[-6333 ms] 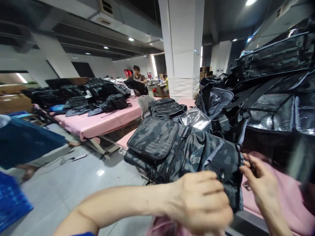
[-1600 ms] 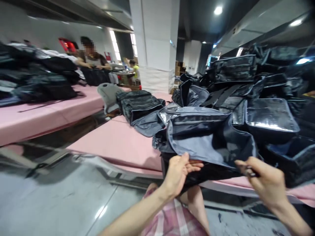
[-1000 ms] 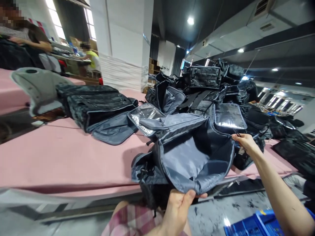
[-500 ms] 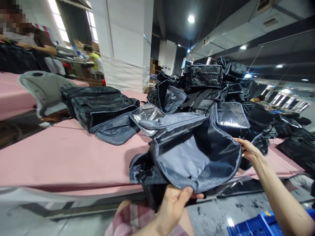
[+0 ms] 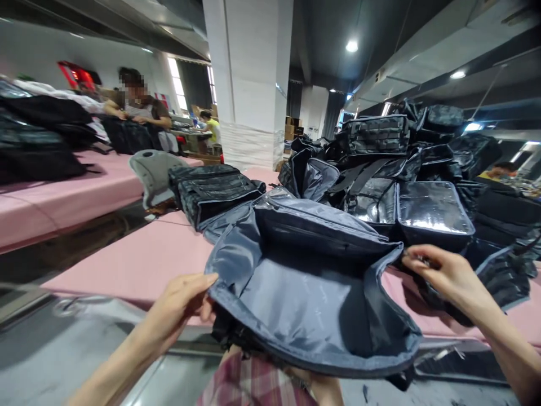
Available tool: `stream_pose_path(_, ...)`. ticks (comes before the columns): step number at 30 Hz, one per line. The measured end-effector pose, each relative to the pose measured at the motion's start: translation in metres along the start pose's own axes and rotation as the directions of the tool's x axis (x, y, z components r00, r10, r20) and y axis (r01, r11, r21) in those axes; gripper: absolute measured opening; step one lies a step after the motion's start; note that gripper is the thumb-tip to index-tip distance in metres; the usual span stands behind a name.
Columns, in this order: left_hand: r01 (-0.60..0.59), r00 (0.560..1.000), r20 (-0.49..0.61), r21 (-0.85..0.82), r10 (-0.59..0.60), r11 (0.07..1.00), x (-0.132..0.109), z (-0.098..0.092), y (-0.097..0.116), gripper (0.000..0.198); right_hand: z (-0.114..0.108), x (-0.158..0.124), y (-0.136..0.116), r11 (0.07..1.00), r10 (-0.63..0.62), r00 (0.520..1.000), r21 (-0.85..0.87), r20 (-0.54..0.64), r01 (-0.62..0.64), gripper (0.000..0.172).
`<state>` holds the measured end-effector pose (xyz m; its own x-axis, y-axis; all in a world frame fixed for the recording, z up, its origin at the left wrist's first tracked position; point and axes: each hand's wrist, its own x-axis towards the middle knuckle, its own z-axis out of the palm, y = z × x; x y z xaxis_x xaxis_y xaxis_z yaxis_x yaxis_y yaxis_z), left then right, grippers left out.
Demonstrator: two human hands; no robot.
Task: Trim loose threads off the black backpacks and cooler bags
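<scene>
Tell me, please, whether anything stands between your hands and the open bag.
Nothing visible does: the left hand holds the bag at its left rim, and the right hand pinches its right rim.

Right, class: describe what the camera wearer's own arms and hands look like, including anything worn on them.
Both forearms are bare as far as the picture shows them, with no sleeves in view. The left hand and the right hand are ungloved, and no ring, watch or bracelet shows. Below them, pink checked cloth covers the lap.
</scene>
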<state>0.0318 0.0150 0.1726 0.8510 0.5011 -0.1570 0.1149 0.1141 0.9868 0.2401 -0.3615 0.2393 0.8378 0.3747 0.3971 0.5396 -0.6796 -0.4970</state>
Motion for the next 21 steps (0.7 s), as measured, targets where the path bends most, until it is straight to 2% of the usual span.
stream_pose_path(1, -0.028, 0.999, 0.04, 0.065, 0.025, 0.998, -0.002, -0.003, 0.002, 0.037, 0.002, 0.016, 0.006, 0.997, -0.001, 0.996, -0.073, -0.084, -0.005, 0.039)
stream_pose_path(2, -0.042, 0.997, 0.064, 0.144, 0.033, 0.989, -0.003, -0.007, 0.006, 0.036, 0.005, 0.032, 0.011, 0.992, -0.004, 0.997, -0.125, -0.08, -0.006, 0.042)
stream_pose_path(3, -0.057, 0.997, 0.058, 0.249, 0.044, 0.967, -0.004, -0.011, 0.012, 0.035, 0.008, 0.046, 0.016, 0.99, 0.002, 1.0, -0.138, -0.008, -0.003, 0.041)
stream_pose_path(4, -0.073, 0.997, -0.001, 0.372, 0.079, 0.925, -0.005, -0.014, 0.02, 0.033, 0.011, 0.057, 0.02, 0.992, 0.01, 0.997, -0.124, 0.071, -0.001, 0.039)
stream_pose_path(5, -0.095, 0.981, -0.102, 0.493, 0.166, 0.865, -0.006, -0.016, 0.029, 0.031, 0.015, 0.064, 0.024, 0.996, 0.019, 0.991, -0.092, 0.135, -0.007, 0.037)
stream_pose_path(6, -0.132, 0.936, -0.187, 0.599, 0.298, 0.79, -0.006, -0.014, 0.039, 0.027, 0.019, 0.069, 0.026, 0.999, 0.03, 0.986, -0.049, 0.164, -0.022, 0.035)
stream_pose_path(7, -0.193, 0.865, -0.222, 0.68, 0.449, 0.707, -0.006, -0.01, 0.048, 0.023, 0.023, 0.071, 0.028, 0.998, 0.05, 0.986, 0.016, 0.162, -0.053, 0.035)
stream_pose_path(8, -0.28, 0.789, -0.191, 0.734, 0.584, 0.618, -0.004, -0.002, 0.057, 0.019, 0.027, 0.071, 0.028, 0.991, 0.08, 0.987, 0.096, 0.139, -0.094, 0.036)
stream_pose_path(9, -0.393, 0.725, -0.095, 0.756, 0.683, 0.523, 0.0, 0.011, 0.065, 0.017, 0.031, 0.069, 0.028, 0.973, 0.12, 0.986, 0.182, 0.113, -0.14, 0.038)
stream_pose_path(10, -0.525, 0.675, 0.062, 0.741, 0.736, 0.418, 0.006, 0.027, 0.071, 0.018, 0.035, 0.067, 0.028, 0.947, 0.157, 0.982, 0.267, 0.102, -0.179, 0.04)
stream_pose_path(12, -0.706, 0.583, 0.392, 0.677, 0.712, 0.205, 0.028, 0.066, 0.078, 0.02, 0.04, 0.062, 0.027, 0.894, 0.204, 0.973, 0.385, 0.11, -0.231, 0.046)
stream_pose_path(13, -0.758, 0.529, 0.524, 0.645, 0.667, 0.095, 0.042, 0.087, 0.079, 0.023, 0.041, 0.059, 0.026, 0.881, 0.214, 0.97, 0.405, 0.115, -0.243, 0.048)
stream_pose_path(14, -0.778, 0.483, 0.604, 0.628, 0.634, -0.006, 0.058, 0.107, 0.079, 0.028, 0.041, 0.056, 0.027, 0.877, 0.222, 0.968, 0.41, 0.12, -0.252, 0.049)
stream_pose_path(16, -0.775, 0.423, 0.717, 0.603, 0.554, -0.188, 0.092, 0.138, 0.079, 0.021, 0.038, 0.048, 0.028, 0.862, 0.236, 0.961, 0.425, 0.145, -0.276, 0.05)
stream_pose_path(17, -0.765, 0.426, 0.74, 0.602, 0.521, -0.23, 0.108, 0.148, 0.079, 0.018, 0.036, 0.043, 0.029, 0.857, 0.238, 0.958, 0.429, 0.16, -0.285, 0.049)
stream_pose_path(18, -0.757, 0.449, 0.745, 0.611, 0.494, -0.233, 0.124, 0.154, 0.08, 0.018, 0.033, 0.038, 0.03, 0.854, 0.237, 0.955, 0.43, 0.178, -0.292, 0.047)
stream_pose_path(19, -0.749, 0.488, 0.732, 0.631, 0.475, -0.202, 0.137, 0.157, 0.082, 0.018, 0.029, 0.032, 0.032, 0.851, 0.235, 0.952, 0.432, 0.198, -0.299, 0.045)
stream_pose_path(21, -0.723, 0.58, 0.664, 0.686, 0.472, -0.078, 0.159, 0.156, 0.088, 0.019, 0.022, 0.021, 0.038, 0.838, 0.243, 0.941, 0.438, 0.235, -0.326, 0.042)
